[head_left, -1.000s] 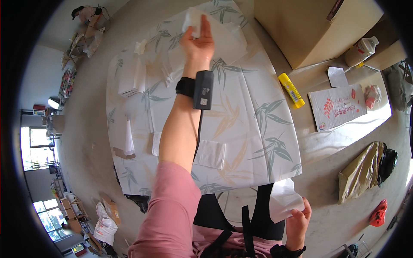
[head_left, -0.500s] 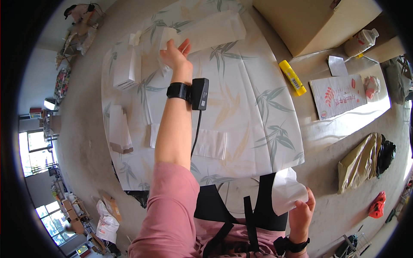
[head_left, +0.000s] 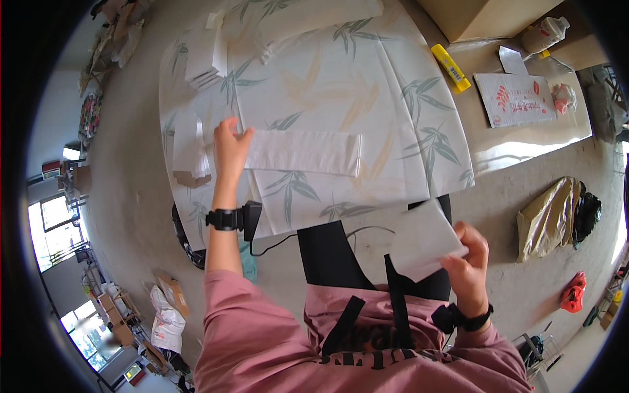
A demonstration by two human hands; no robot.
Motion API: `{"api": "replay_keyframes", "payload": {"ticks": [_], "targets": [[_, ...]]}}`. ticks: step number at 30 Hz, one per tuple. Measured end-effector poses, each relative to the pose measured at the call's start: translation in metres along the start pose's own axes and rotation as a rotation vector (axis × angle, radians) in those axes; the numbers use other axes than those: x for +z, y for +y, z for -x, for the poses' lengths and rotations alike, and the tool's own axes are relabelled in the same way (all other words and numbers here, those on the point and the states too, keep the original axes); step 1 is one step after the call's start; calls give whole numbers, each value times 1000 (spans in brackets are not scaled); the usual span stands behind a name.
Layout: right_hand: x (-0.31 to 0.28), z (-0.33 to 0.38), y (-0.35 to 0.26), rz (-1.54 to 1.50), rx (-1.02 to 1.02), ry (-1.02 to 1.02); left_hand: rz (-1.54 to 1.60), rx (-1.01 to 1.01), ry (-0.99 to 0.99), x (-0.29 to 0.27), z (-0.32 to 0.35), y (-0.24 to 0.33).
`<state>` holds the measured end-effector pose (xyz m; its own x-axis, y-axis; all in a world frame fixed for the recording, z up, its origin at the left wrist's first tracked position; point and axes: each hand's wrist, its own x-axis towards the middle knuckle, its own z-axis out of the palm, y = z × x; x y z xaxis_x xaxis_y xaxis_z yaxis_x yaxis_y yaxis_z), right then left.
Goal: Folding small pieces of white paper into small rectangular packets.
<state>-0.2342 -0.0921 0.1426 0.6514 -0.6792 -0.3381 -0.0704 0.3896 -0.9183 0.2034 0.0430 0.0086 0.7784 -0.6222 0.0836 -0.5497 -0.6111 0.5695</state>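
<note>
In the head view, the left hand (head_left: pixel 232 145), thumb parted from the fingers, is at one end of a flat, creased white strip (head_left: pixel 304 152) extending rightward from it. The right hand (head_left: pixel 473 265) pinches a smooth, thin white sheet (head_left: pixel 424 241).

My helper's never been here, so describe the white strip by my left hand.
Find the leaf-patterned table. On its near part, the flat white strip stretches rightward from beside your left hand. Unlike the white stacks at left, it lies crosswise, and it's nearer you than the white piece farther up.
</note>
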Motion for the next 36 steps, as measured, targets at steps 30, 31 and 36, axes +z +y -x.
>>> {"api": "replay_keyframes", "payload": {"ticks": [30,31,36], "targets": [[146,-75,-59,-5,-259,-392,915,-650,-273,-17,82,28],[152,-77,-60,-7,-255,-387,912,-654,-279,-19,87,27],[160,-101,-56,36,90,-419,997,-740,-109,12,132,-85]]}}
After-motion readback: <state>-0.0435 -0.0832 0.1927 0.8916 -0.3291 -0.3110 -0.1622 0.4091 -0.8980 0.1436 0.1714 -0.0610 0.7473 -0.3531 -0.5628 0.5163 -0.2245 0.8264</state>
